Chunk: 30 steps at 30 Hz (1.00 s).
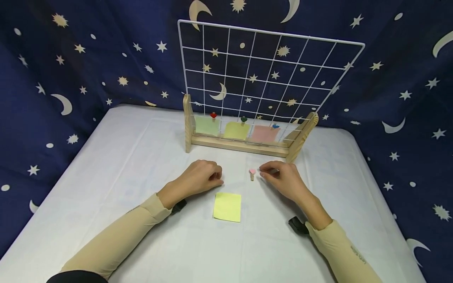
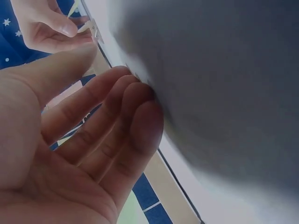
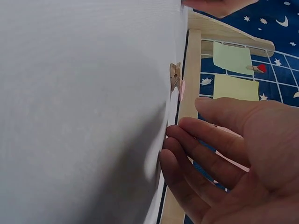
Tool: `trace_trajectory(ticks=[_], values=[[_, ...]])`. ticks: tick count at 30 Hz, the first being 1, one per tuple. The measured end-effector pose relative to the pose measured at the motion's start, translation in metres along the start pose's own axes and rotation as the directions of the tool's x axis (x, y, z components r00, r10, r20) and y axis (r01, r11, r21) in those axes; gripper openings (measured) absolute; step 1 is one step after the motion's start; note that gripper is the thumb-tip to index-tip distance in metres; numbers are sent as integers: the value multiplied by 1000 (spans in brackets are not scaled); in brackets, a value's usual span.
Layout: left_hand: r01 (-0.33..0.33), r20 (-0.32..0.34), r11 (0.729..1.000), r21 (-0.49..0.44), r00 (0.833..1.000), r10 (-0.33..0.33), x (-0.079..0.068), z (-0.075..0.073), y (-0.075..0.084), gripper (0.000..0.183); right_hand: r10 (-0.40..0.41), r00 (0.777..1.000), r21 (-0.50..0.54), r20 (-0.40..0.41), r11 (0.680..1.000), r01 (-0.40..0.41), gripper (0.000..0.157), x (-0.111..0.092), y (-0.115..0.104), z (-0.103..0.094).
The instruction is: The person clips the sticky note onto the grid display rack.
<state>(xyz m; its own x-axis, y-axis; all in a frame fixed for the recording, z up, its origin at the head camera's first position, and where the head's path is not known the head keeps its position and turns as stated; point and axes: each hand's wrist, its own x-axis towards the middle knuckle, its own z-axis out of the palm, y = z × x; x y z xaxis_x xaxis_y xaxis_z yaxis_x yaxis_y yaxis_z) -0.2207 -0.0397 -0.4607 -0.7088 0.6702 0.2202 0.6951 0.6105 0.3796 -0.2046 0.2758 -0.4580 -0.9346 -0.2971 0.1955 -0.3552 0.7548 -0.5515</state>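
My left hand [image 1: 199,177] rests on the white tabletop, its fingers loosely bent and nothing in them. Across from it, my right hand [image 1: 284,180] is also bare, with relaxed fingers and the fingertips by the table. Between the two hands lies a small wooden clothespin [image 1: 252,175] with a pink heart on it, nearer to the right hand. The right wrist view shows this clothespin [image 3: 174,77] just beyond the thumb, apart from the fingers. A yellow sticky note [image 1: 227,207] lies flat in front of the hands, slightly right of the left one.
Behind the hands stands a white wire grid [image 1: 263,74] in a wooden base [image 1: 237,146]. Clothespins hold a green note [image 1: 206,125], a yellow note [image 1: 235,131] and a pink note [image 1: 263,135] on its lower part. A dark blue curtain [image 1: 116,51] surrounds the table.
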Motion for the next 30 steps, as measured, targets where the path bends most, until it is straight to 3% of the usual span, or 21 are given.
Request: trace_trajectory(ticks=[6, 18, 30], values=[[-4, 30, 999, -35, 1000, 5, -4, -1, 0, 21, 2, 1000, -12, 1, 1000, -2, 14, 0, -1, 1], [30, 206, 999, -28, 978, -24, -7, 0, 8, 41, -1, 1000, -51, 8, 999, 1, 23, 1, -3, 3], [24, 226, 996, -82, 974, -5, -4, 2, 1, 35, -24, 1000, -71, -1, 997, 24, 24, -1, -6, 5]])
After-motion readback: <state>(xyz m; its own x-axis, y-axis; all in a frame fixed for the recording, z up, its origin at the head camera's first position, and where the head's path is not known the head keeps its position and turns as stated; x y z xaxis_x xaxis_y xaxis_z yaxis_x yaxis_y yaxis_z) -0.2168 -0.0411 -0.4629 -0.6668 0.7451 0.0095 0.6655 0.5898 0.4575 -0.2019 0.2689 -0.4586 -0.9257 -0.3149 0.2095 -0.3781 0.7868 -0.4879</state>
